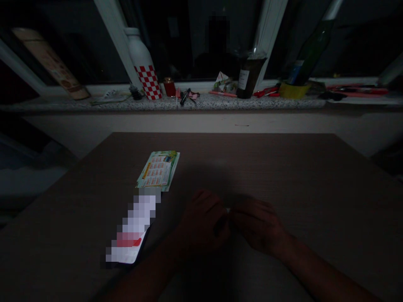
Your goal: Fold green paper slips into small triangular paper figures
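Note:
The scene is very dark. My left hand [201, 222] and my right hand [256, 224] rest close together on the wooden table [283, 176], fingers curled inward and meeting over a small pale thing [228, 209] that I cannot make out. Both hands look closed in a pinch. Left of my left hand lies a blurred white and red paper or envelope [134, 233]. Beyond it lies a green printed card with an orange grid [158, 170].
A stone windowsill [189, 102] runs along the back. On it stand a white bottle with red checks [145, 67], a small red jar [169, 87], a dark cup [248, 73], a green bottle [310, 50] in a yellow tape roll, pens and clutter.

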Tool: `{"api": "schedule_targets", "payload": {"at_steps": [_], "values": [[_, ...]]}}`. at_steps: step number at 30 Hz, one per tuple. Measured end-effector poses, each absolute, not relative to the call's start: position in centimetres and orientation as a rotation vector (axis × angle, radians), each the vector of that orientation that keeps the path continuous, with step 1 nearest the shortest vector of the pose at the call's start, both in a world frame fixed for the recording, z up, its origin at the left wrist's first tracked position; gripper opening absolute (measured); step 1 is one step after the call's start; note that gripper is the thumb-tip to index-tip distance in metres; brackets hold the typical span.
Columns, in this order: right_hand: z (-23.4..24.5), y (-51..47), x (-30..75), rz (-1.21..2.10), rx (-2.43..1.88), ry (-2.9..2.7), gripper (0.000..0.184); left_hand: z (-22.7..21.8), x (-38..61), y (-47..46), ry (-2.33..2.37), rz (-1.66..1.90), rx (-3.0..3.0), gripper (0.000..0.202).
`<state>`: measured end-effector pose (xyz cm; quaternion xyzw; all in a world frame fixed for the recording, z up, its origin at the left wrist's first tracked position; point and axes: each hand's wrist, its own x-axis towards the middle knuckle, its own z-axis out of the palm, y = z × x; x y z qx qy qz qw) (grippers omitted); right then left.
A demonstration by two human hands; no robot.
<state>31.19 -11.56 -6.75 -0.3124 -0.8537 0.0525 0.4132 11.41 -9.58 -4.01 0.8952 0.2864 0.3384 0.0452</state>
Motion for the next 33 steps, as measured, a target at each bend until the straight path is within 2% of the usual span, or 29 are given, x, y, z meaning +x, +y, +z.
{"api": "schedule_targets", "payload": {"at_steps": [14, 22, 33], "values": [[-6.3, -11.9, 31.2, 0.173, -0.702, -2.093, 0.02, -3.5, 11.3, -9.3, 0.785, 1.068, 2.752, 0.007], [-5.3, -12.2, 31.9, 0.217, -0.786, -1.957, 0.021, -3.8, 10.4, -9.0, 0.883, 1.021, 2.674, 0.011], [-4.9, -12.1, 32.5, 0.303, -0.885, -1.881, 0.016, -2.6, 9.8, -8.9, 0.967, 1.058, 2.641, 0.009]]}}
